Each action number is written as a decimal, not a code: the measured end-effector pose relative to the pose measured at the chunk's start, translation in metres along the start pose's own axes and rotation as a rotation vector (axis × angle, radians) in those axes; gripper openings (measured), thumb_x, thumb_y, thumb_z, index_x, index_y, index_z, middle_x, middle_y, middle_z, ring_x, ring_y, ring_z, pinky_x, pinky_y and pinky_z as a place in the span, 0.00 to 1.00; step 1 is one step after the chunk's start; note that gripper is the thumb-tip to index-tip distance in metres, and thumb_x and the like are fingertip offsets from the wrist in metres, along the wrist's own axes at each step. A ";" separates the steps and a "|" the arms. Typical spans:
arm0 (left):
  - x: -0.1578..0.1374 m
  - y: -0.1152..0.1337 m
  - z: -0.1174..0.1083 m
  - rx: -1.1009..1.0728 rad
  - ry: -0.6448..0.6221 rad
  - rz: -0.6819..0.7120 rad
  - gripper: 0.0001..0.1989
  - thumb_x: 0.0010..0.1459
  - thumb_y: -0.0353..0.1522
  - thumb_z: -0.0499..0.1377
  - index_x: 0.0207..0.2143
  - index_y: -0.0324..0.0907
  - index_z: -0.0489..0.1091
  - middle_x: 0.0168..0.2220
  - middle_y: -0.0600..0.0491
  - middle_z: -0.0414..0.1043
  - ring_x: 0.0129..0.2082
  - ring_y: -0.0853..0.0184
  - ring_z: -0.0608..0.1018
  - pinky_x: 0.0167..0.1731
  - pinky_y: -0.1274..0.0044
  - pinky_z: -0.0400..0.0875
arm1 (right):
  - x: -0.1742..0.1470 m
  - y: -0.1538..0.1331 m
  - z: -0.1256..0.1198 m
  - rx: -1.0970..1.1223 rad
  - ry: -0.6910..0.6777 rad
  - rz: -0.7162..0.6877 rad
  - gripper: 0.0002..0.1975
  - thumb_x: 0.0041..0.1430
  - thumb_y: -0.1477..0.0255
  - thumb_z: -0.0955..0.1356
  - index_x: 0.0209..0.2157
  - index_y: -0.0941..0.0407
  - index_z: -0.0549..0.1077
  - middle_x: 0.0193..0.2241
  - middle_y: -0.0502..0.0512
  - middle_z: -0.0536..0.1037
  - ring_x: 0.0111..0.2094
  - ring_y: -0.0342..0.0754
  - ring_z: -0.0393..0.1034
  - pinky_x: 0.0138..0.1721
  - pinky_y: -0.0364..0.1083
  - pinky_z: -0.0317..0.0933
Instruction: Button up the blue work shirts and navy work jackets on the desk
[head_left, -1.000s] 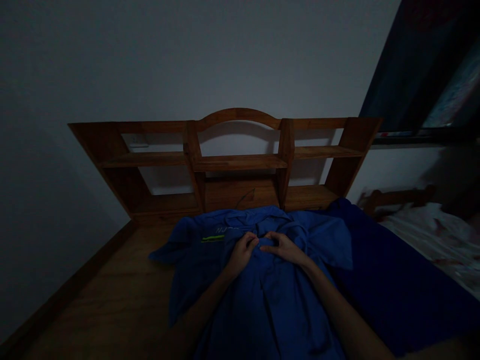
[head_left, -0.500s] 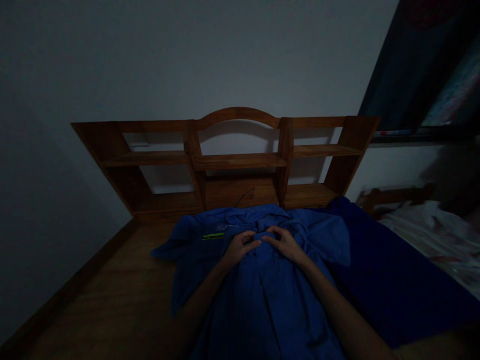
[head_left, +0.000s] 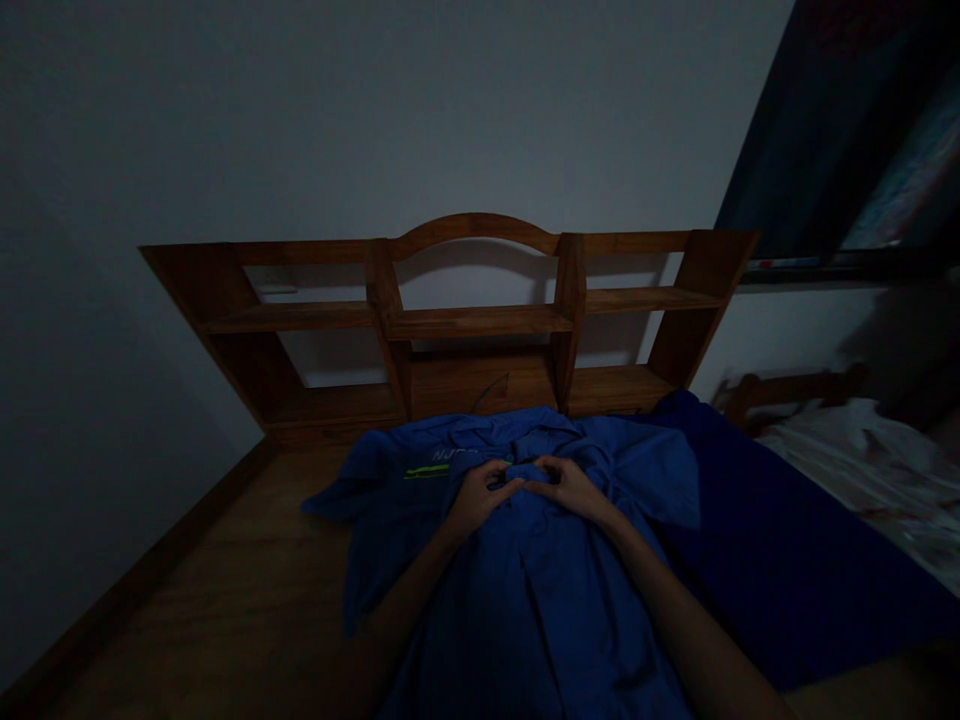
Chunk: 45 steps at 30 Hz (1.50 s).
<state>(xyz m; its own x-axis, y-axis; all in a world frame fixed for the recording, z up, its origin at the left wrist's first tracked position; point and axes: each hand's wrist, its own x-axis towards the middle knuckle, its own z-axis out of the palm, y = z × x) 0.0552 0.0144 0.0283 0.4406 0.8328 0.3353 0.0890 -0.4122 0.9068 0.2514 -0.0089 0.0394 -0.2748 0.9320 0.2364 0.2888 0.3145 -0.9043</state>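
Blue short-sleeved shirts, or one shirt with another garment over it, lie spread on the wooden surface; the light is too dim to tell. The blue shirt (head_left: 517, 600) shows pale lettering and a yellow-green stripe at its upper left. My left hand (head_left: 480, 495) pinches the fabric near the collar from the left. My right hand (head_left: 570, 488) grips the same part from the right, its thumb almost meeting the left thumb. Between the hands a small fold of cloth is raised. Any button there is too small and dark to make out.
Behind the shirt stands a wooden shelf headboard (head_left: 480, 322) against a pale wall. A dark blue cloth (head_left: 780, 570) lies to the right on the wooden surface (head_left: 240, 570). Farther right are a white crumpled cloth (head_left: 862, 450) and a dark window (head_left: 840, 150).
My thumbs have drawn closer together over the fold of cloth, the right one moving slightly left and down. The shirt lies as before.
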 end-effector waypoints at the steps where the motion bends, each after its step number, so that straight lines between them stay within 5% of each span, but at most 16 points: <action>1: 0.000 0.000 0.000 -0.001 -0.003 0.000 0.14 0.53 0.40 0.59 0.36 0.39 0.71 0.36 0.51 0.73 0.39 0.66 0.75 0.44 0.74 0.68 | -0.001 -0.001 0.000 -0.006 -0.014 0.008 0.14 0.50 0.62 0.69 0.33 0.59 0.72 0.30 0.50 0.74 0.32 0.44 0.67 0.34 0.41 0.60; 14: 0.001 0.001 -0.007 -0.056 -0.057 -0.036 0.14 0.51 0.39 0.61 0.36 0.40 0.71 0.37 0.51 0.74 0.41 0.64 0.75 0.46 0.72 0.68 | -0.004 -0.007 0.002 0.078 0.003 0.039 0.14 0.54 0.61 0.66 0.29 0.59 0.71 0.26 0.49 0.70 0.28 0.43 0.64 0.28 0.40 0.57; 23: 0.005 -0.002 -0.005 -0.067 0.054 -0.060 0.14 0.48 0.40 0.62 0.32 0.39 0.71 0.34 0.52 0.74 0.38 0.65 0.76 0.44 0.74 0.69 | -0.003 -0.010 0.007 -0.064 0.130 -0.073 0.12 0.53 0.62 0.67 0.27 0.58 0.69 0.24 0.47 0.68 0.28 0.42 0.62 0.29 0.39 0.55; 36: -0.001 0.016 -0.001 0.284 0.144 0.180 0.04 0.54 0.32 0.56 0.31 0.41 0.69 0.32 0.53 0.69 0.35 0.69 0.72 0.40 0.77 0.66 | -0.003 -0.013 0.017 -0.192 0.215 -0.119 0.12 0.54 0.63 0.65 0.26 0.57 0.69 0.23 0.47 0.68 0.27 0.42 0.61 0.29 0.40 0.55; 45: -0.001 0.013 -0.001 0.320 0.154 0.155 0.10 0.51 0.39 0.60 0.31 0.41 0.69 0.32 0.54 0.69 0.35 0.67 0.71 0.38 0.77 0.65 | -0.005 -0.015 0.011 -0.081 0.112 -0.109 0.14 0.59 0.63 0.62 0.33 0.57 0.73 0.31 0.51 0.73 0.34 0.45 0.66 0.35 0.42 0.58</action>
<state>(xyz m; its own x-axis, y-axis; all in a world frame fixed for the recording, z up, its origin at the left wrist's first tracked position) 0.0553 0.0083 0.0402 0.3339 0.7870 0.5188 0.3170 -0.6121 0.7244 0.2389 -0.0205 0.0475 -0.2055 0.9046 0.3735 0.3374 0.4237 -0.8406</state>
